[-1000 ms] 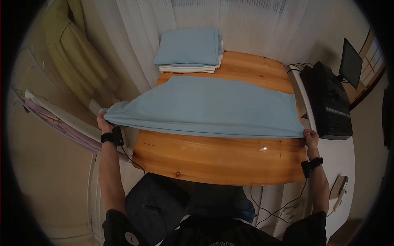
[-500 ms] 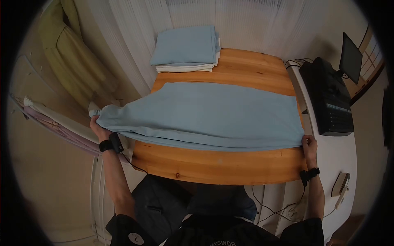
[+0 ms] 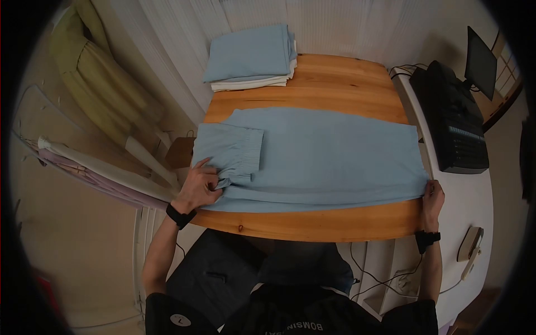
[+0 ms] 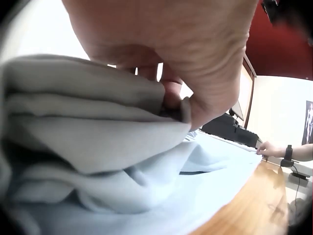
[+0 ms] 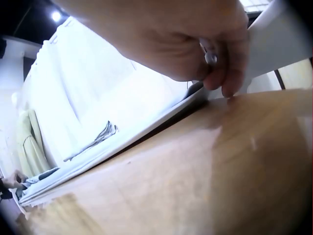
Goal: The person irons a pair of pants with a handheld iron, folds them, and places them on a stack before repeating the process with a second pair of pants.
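Note:
Light blue trousers (image 3: 329, 151) lie lengthwise on the wooden table, with their left end folded over to the right. The gathered elastic waistband (image 3: 253, 151) now faces up on top of the cloth. At the front left fold, my left hand (image 3: 200, 187) pinches the fabric between thumb and fingers; bunched layers (image 4: 98, 132) hang just below it in the left wrist view. My right hand (image 3: 433, 196) grips the front corner of the right end, beside the table's edge. The right wrist view shows that hand's fingertips (image 5: 234, 83) low over the wood.
A folded stack of blue and white cloth (image 3: 251, 56) sits at the back left of the table (image 3: 346, 78). To the right, a white side desk (image 3: 463, 212) bears a black machine (image 3: 452, 123) and a monitor (image 3: 481, 61). Clothes (image 3: 103, 84) hang at the left.
My left hand has carried the waistband end from beyond the table's left edge in over the cloth, folding it rightward. My right hand stays at the right corner, a little nearer me.

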### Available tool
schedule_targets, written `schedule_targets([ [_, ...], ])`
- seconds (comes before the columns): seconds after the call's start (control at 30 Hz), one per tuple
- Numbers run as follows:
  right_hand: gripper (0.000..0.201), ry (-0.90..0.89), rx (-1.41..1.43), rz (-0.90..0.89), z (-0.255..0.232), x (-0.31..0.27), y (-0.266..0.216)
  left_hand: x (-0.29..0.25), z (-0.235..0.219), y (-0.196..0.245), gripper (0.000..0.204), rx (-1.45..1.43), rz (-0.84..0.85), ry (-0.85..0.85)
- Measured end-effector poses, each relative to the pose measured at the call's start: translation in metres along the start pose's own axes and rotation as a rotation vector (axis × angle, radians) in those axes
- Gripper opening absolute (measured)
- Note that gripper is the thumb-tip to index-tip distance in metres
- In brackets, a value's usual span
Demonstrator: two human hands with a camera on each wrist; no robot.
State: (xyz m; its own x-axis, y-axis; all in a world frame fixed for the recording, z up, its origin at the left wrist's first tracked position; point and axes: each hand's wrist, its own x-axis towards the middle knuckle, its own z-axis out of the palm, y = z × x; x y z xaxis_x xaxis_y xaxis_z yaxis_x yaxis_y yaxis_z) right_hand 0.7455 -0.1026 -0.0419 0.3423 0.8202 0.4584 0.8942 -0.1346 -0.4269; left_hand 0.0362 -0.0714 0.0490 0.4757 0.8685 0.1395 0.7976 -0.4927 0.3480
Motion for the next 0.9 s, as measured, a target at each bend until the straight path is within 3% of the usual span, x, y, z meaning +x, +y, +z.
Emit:
schedule_targets([
  [0.07,0.017,-0.029,-0.169,-0.128,-0.001,-0.003,0.001,-0.011,-0.001,0.006,0.018,0.079,-0.037,0.087],
  [0.1,0.017,-0.036,-0.159,-0.126,-0.008,-0.004,-0.016,-0.016,-0.001,0.012,0.018,0.087,-0.043,0.082],
  [0.2,0.024,-0.052,-0.353,-0.002,-0.029,-0.014,-0.100,-0.029,0.008,0.038,0.024,0.171,-0.246,0.332],
  [0.27,0.033,0.037,-0.310,-0.245,-0.030,-0.024,-0.141,-0.040,0.015,0.042,0.029,0.285,-0.291,0.442],
  [0.33,0.042,-0.221,-0.066,-0.385,-0.025,-0.048,-0.200,-0.055,0.023,0.022,0.033,0.267,-0.330,0.450],
  [0.4,0.046,-0.456,0.159,-0.636,-0.017,-0.070,-0.260,-0.056,0.019,0.018,0.035,0.213,-0.349,0.414],
  [0.47,0.044,-0.432,0.287,-0.801,0.011,-0.091,-0.301,-0.044,-0.005,0.028,0.030,0.257,-0.261,0.585],
  [0.53,0.039,-0.490,0.301,-0.796,0.039,-0.108,-0.319,-0.047,-0.004,0.028,0.041,0.325,-0.265,0.579],
  [0.6,0.035,-0.551,0.318,-0.790,0.046,-0.114,-0.325,-0.049,0.006,0.047,0.059,0.376,-0.413,0.547],
  [0.63,0.030,-0.591,0.296,-0.805,0.044,-0.113,-0.321,-0.063,0.020,0.037,0.075,0.394,-0.491,0.441],
  [0.67,0.026,-0.631,0.266,-0.819,0.043,-0.112,-0.316,-0.075,0.032,0.027,0.075,0.397,-0.496,0.442],
  [0.73,0.022,-0.604,0.321,-0.808,0.043,-0.111,-0.305,-0.092,0.049,0.007,0.061,0.307,-0.702,0.499],
  [0.77,0.018,-0.572,0.374,-0.795,0.042,-0.111,-0.301,-0.099,0.049,-0.009,0.061,0.302,-0.700,0.497],
  [0.8,0.018,-0.575,0.369,-0.794,0.045,-0.113,-0.298,-0.110,0.046,-0.026,0.052,0.158,-0.751,0.516],
  [0.83,0.018,-0.564,0.422,-0.710,0.049,-0.116,-0.297,-0.110,0.039,-0.025,0.043,0.014,-0.802,0.533],
  [0.87,0.019,-0.551,0.477,-0.628,0.051,-0.117,-0.298,-0.107,0.036,-0.023,0.032,0.015,-0.792,0.660],
  [0.9,0.019,-0.551,0.480,-0.632,0.048,-0.117,-0.301,-0.105,0.034,-0.022,0.032,0.018,-0.794,0.664],
])
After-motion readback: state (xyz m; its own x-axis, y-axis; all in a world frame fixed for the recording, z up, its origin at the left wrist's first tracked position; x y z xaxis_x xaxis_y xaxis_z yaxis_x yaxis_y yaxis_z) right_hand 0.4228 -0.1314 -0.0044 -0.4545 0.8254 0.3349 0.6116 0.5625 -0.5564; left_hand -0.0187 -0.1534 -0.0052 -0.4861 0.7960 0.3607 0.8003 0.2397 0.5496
